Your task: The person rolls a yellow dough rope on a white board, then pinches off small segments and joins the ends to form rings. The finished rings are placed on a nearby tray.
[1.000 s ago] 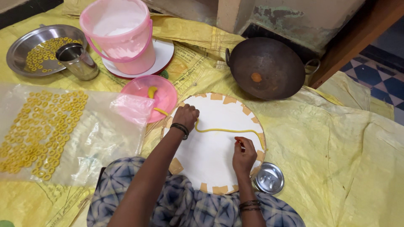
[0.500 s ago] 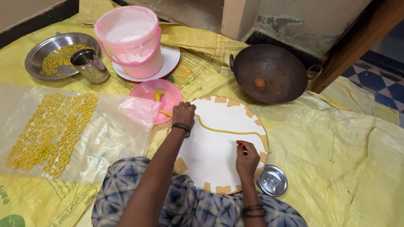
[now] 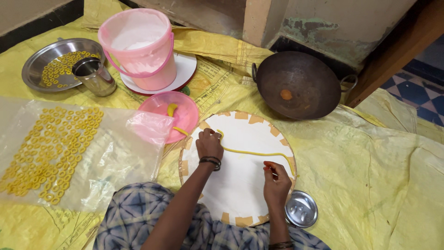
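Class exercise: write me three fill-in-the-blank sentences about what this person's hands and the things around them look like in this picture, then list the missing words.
1. Both hands rest on a round white ____.
2. The left hand touches a long strip of dough coloured ____.
3. The bucket on the plate is ____.

Missing words: board; yellow; pink

A dough rope point(image 3: 252, 152) lay across the round board point(image 3: 240, 185). A bowl point(image 3: 178, 115) sat left of it, a wok point(image 3: 298, 85) behind, a small lid point(image 3: 301, 209) at right.
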